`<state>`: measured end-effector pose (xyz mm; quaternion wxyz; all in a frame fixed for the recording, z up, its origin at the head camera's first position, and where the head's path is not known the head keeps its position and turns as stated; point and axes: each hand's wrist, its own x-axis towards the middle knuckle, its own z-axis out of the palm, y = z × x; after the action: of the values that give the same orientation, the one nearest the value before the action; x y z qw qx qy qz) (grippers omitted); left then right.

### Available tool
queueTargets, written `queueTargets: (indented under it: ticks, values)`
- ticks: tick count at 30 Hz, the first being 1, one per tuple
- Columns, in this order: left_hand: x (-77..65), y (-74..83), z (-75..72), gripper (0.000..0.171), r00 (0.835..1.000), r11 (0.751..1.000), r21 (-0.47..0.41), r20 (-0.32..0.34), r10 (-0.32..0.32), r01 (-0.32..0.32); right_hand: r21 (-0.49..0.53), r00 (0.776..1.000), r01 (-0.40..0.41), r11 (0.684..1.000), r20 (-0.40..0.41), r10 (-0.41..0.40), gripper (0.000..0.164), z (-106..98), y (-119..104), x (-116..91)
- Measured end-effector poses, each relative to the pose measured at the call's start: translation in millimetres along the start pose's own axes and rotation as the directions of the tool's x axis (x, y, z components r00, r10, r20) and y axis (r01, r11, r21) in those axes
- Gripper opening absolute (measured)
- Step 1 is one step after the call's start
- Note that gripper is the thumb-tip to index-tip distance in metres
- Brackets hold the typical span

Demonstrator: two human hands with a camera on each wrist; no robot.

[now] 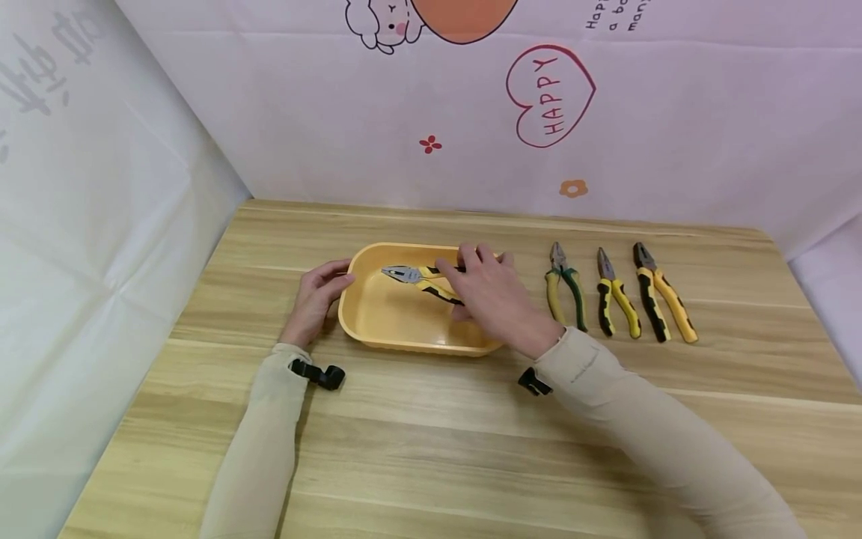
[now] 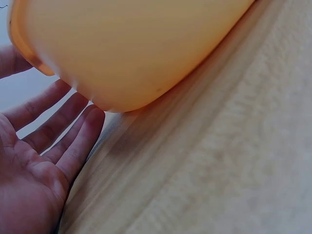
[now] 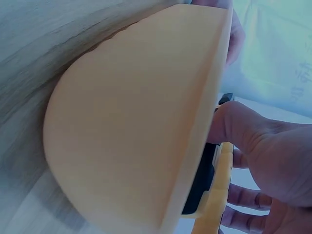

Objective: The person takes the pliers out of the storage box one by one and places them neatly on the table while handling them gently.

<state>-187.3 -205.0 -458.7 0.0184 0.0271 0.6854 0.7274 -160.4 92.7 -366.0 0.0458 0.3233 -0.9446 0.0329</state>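
A yellow plastic basin stands on the wooden table. At its left end my left hand holds it; the thumb reaches the rim while the other fingers touch the outer wall. My right hand grips the yellow-and-black handles of combination pliers over the basin. Their metal jaws point left, and the handles are spread. In the right wrist view the basin's wall hides most of the pliers, leaving part of a handle in sight beside the hand.
To the basin's right lie green-handled pliers, yellow-and-black long-nose pliers and larger yellow-and-black pliers, roughly side by side. A printed white cloth hangs behind the table, and another hangs at the left.
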Motion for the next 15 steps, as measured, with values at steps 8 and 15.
queueTargets:
  ticks: [8,15]
  values:
    - [0.5,0.0,0.1,0.041,1.000,1.000,-0.006,-0.003,0.006,-0.006,0.031,1.000,-0.015,0.999,-0.012,0.016,0.066,-7.9,10.6,-7.2]
    - [-0.4,0.5,0.3,0.040,1.000,1.000,-0.008,0.000,0.014,-0.014,0.078,0.997,-0.072,0.994,0.024,0.070,0.070,-23.6,21.1,-17.9]
